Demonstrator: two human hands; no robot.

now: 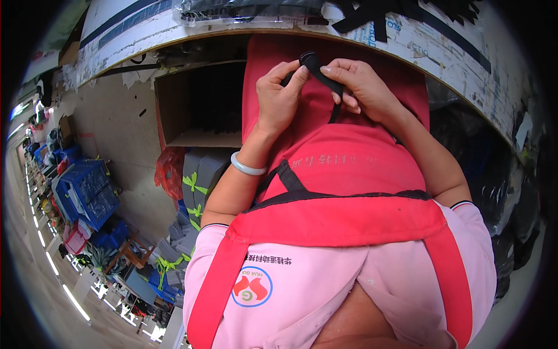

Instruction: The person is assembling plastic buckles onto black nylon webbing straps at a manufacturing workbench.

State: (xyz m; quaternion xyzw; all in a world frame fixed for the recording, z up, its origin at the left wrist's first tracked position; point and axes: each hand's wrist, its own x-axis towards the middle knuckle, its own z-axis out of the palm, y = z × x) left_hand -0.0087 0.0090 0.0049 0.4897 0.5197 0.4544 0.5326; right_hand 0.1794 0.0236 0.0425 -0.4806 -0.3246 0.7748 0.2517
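Note:
A black webbing strap (pixel 321 74) is held up over the lap of my red apron (pixel 349 168), just short of the table edge. It bends over at its top, and a narrower end hangs down below my fingers. My left hand (pixel 278 96) is closed, pinching the strap's upper end between thumb and fingers. Lower along the same strap, my right hand (pixel 363 87) grips it, with thumb and forefinger on its side and the other fingers curled beneath. A pale bangle (pixel 249 164) circles my left wrist.
The worktable (pixel 131 58) curves across the top, bearing a clear plastic package (pixel 250 13) and a pile of black straps (pixel 378 17). Beneath it stands an open cardboard box (pixel 200 138) of dark items. Grey bundles tied with yellow-green ribbon (pixel 195 183) and blue crates (pixel 90 192) lie left.

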